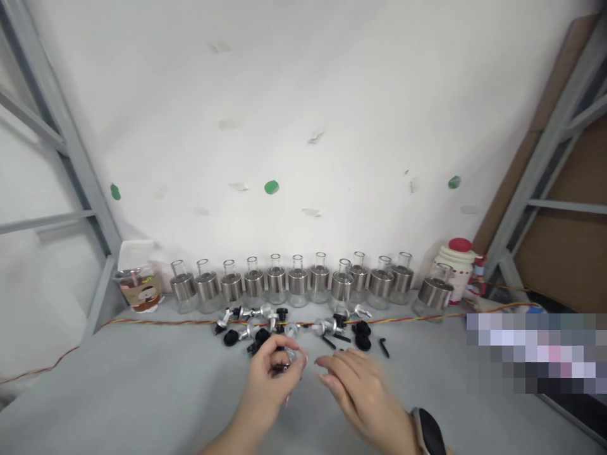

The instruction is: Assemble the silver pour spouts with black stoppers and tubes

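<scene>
Though near fittings [320,327], left hand [269,387] pinching a small part [282,368], right hand [359,390] slightly parted, empty; tabletop [142,385] either side.

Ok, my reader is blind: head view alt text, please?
Left hand holding a small, mostly hidden part, right hand beside it, over a grey table; beyond, loose black and silver pieces and a row of metal-sleeved glass bottles.

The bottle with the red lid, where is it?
In the head view, the red-lidded bottle stands on the right side, near the white wall, just behind the rightmost glass bottle.
</scene>
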Available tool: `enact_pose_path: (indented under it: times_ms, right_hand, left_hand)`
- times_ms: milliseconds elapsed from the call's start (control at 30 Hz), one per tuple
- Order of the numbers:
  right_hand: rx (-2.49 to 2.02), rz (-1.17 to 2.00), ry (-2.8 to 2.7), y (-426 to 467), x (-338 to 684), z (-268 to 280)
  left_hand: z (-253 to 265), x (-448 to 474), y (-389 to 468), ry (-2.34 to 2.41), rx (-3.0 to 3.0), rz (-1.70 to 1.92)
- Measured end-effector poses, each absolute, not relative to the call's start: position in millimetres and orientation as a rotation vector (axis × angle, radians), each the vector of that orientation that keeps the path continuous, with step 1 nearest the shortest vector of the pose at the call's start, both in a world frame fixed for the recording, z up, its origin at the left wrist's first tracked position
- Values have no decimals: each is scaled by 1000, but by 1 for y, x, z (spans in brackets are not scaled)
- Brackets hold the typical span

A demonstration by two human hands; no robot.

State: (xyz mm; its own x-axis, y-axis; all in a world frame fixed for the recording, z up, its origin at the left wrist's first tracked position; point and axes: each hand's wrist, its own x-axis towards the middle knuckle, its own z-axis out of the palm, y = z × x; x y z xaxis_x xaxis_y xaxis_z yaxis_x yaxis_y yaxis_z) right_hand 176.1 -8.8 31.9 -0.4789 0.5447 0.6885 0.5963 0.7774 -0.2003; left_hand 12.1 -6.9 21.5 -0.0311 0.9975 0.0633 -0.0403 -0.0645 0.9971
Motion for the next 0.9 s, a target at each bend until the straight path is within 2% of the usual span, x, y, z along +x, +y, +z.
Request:
enact_pose_path:
  times_ms: [233,300,367,533,700,900]
  right_hand:
    - [-838,-66,-2215,-7,177,27]
    - [-845,-66,-2230,-7,176,25]
    - [-852,-68,-2261,-6,175,23]
    - [-858,-78,-2358,-5,173,20]
    - [-885,-114,-2410,-6,169,19]
    - [-1006,-87,-2550,-10,162,19]
  left_hand:
    - [26,3,2,1318,1418,1440]
    - [31,-16,15,1569,1586,1498]
    - [36,-42,32,2040,1870,1372]
    - [29,-99,62,2499,1760,1267]
    - [1,-109,75,2553,1807,1111]
    - [-11,-100,85,2527,1919,1179]
